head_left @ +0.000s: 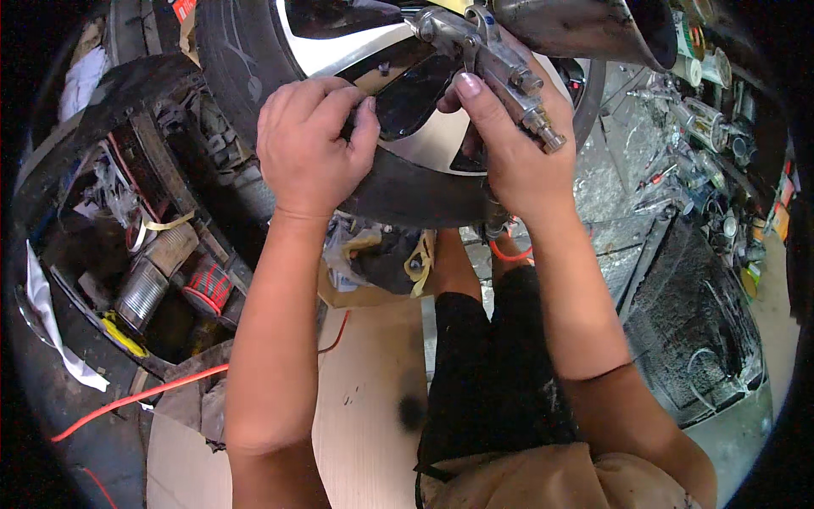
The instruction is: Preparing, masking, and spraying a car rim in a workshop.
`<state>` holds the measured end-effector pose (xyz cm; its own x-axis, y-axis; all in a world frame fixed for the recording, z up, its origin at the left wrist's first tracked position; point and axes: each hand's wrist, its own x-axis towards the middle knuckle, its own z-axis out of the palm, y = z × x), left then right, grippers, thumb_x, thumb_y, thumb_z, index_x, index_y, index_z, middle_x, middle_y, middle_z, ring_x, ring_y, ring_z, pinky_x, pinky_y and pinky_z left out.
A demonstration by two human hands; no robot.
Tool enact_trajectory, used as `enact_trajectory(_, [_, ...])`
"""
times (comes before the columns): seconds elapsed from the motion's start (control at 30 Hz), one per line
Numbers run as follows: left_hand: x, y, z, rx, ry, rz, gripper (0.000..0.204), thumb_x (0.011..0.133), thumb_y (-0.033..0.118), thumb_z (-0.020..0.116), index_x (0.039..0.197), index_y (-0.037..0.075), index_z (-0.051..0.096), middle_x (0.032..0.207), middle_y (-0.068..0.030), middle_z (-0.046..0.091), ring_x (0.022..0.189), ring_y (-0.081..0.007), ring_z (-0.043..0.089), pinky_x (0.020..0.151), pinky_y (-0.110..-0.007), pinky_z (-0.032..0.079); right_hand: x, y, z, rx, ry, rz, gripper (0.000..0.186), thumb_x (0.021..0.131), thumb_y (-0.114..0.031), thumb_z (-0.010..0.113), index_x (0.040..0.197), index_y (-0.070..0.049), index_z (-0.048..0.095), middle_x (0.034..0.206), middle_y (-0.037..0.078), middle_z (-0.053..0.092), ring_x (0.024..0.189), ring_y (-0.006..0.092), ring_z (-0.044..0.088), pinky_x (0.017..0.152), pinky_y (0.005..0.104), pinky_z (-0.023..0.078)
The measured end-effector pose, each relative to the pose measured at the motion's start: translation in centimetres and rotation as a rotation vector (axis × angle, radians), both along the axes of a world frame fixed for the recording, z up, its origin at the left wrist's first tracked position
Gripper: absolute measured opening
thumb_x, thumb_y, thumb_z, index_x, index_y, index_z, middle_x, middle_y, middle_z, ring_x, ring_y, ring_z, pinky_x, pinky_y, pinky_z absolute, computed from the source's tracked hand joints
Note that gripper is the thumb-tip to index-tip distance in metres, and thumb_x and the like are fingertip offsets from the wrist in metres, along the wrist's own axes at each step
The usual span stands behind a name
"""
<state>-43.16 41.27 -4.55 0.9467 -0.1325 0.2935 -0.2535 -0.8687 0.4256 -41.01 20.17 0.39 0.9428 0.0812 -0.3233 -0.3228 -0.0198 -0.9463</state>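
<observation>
A car wheel with a black tyre (229, 59) and a silver-and-black rim (437, 140) lies in front of me. My right hand (530, 157) is wrapped round the handle of a metal spray gun (500, 68), its thumb along the body and its other fingers mostly hidden. Joined to the gun, a large metal cup (585, 30) reaches toward the upper right. Over the tyre and the rim's left side, my left hand (314, 144) is closed, fingers curled and thumb near the forefinger. Whatever it may grip is hidden beneath it.
At left, a dark round container (64, 271) holds tins and scraps. An orange hose (170, 386) runs behind my left forearm. Below the wheel stands a carton with rubbish (373, 254), above a pale board (369, 399). A black-coated panel (691, 322) and cluttered tools (704, 127) lie at right.
</observation>
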Motion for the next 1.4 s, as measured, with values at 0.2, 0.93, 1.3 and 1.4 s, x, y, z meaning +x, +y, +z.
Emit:
enact_trajectory(0.2, [0.0,-0.1,0.0,-0.009,0.007,-0.001,0.008,0.078,0.016,0.080,0.084,0.014,0.074,0.092,-0.0005,0.071,0.088,-0.0260,0.067,0.083,-0.039,0.051,0.0,0.0,-0.8,-0.050,-0.005,-0.045,0.044,0.101,-0.024,0.072,0.138,-0.001,0.063,0.088,0.002,0.071,0.072,0.0068,0.062,0.062,0.0240,0.050])
enact_trajectory(0.93, [0.1,-0.1,0.0,0.001,0.002,-0.011,0.009,0.077,0.015,0.080,0.083,0.013,0.073,0.090,0.0004,0.070,0.085,-0.0253,0.066,0.082,-0.039,0.050,0.2,-0.1,-0.8,-0.034,0.056,-0.040,0.049,0.101,-0.028,0.072,0.140,-0.002,0.061,0.088,0.002,0.073,0.068,0.0056,0.061,0.056,0.0232,0.049])
enact_trajectory(1.3, [0.1,-0.1,0.1,0.025,0.018,-0.007,0.009,0.077,0.016,0.080,0.083,0.014,0.074,0.090,0.0002,0.071,0.086,-0.0252,0.066,0.083,-0.039,0.051,0.6,-0.3,-1.0,-0.040,0.053,-0.003,0.042,0.101,-0.026,0.071,0.134,0.000,0.062,0.091,0.005,0.074,0.076,0.0090,0.067,0.059,0.0239,0.052])
enact_trajectory(1.4, [-0.1,0.0,0.0,0.033,0.029,-0.019,0.008,0.079,0.017,0.079,0.085,0.013,0.074,0.092,-0.0019,0.071,0.088,-0.0264,0.067,0.082,-0.040,0.051,0.5,-0.9,-1.3,-0.049,0.087,-0.023,0.037,0.102,-0.026,0.070,0.127,0.001,0.063,0.094,0.009,0.076,0.081,0.0119,0.071,0.060,0.0242,0.054])
